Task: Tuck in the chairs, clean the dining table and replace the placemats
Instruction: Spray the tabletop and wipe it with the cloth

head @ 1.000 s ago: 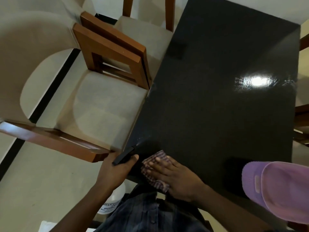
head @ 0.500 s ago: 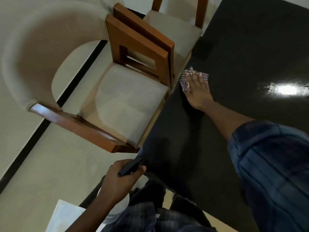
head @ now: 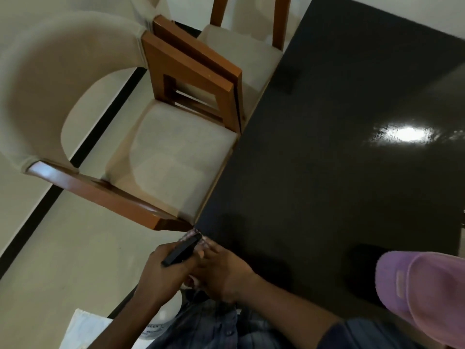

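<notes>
The glossy black dining table fills the right of the head view. At its near left corner my right hand presses a checked cloth flat on the top; only the cloth's far edge shows past my fingers. Just left of it, my left hand grips a white spray bottle by its black trigger head, off the table's edge. Two wooden chairs with beige seats stand along the left side: the near chair and the far chair, both with seats showing beside the table.
A purple cap brim cuts in at the lower right. Pale floor with a black stripe runs on the left. A white sheet or bag lies on the floor by my left arm. A light glares off the table top.
My right hand has pulled the cloth back along the table's left edge, from beside the chair arm to the near corner. My left hand stayed put with the bottle.
</notes>
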### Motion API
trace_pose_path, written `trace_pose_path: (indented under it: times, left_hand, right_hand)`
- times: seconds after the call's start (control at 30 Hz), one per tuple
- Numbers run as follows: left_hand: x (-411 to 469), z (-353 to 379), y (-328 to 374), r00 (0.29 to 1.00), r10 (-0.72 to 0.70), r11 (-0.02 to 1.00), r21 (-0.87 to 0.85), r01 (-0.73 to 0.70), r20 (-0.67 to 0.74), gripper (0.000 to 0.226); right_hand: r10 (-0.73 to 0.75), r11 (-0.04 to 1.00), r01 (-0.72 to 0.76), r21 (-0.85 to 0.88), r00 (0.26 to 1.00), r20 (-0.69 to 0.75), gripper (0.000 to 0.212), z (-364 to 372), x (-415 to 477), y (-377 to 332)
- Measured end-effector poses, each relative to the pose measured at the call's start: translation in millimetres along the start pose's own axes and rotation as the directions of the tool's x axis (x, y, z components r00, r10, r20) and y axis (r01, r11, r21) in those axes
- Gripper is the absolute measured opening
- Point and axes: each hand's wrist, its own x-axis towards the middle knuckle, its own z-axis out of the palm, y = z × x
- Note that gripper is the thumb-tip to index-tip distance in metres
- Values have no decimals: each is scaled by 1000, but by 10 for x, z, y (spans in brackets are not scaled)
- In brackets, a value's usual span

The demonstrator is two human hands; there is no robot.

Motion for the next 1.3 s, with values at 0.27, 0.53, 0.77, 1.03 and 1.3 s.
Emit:
trace_pose_path:
  times: [0.27,0.53,0.77,1.03,1.3]
  left_hand:
    - [-97,241,-12,997,28,997,70,-33,73,34]
    - [-170,422,96,987,95,990,87,-107,127,36]
    - [-258,414,54,978,170,981,68,-179,121,27]
    - [-295,447,36,979,146,975,150,-167,145,33]
    - [-334,672,207,938,202,965,106,-240,281,28]
  right_hand:
    - [139,986,-144,84,988,64,77,419,-1592,227]
    - [810,560,-754,343,586,-35,70,276,-1813,479]
    - [716,654,-629,420,693,-77,80,-75,-440,332]
    - [340,939,-330,94,933,-121,67,200,-410,-103]
    - [744,652,-657,379,651,-153,72,905,-2314,-328]
